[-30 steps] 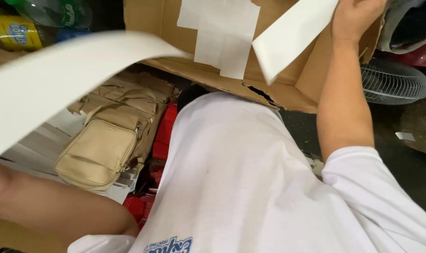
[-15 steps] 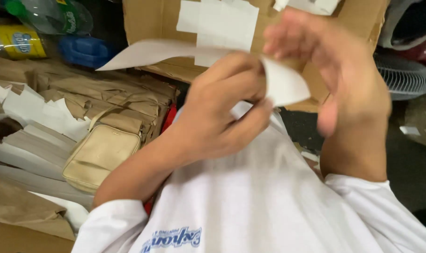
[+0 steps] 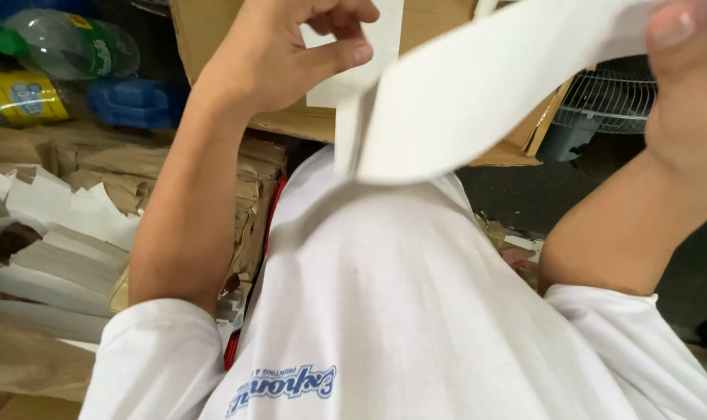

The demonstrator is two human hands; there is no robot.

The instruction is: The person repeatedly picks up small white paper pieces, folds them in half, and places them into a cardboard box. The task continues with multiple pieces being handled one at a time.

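A long white paper strip stretches across the upper middle of the view, folded near its left end. My left hand pinches the strip's left part at the fold, raised in front of a cardboard box. My right hand grips the strip's right end at the top right corner, thumb on top. Below both arms is my white shirt with blue print.
Stacks of white and brown paper pieces lie at the left. Plastic bottles and a blue object sit at the upper left. A white fan grille stands at the right on dark floor.
My hands have moved apart, left hand upward and right hand to the right, pulling the paper strip out long between them. The beige bag is now hidden behind my left arm.
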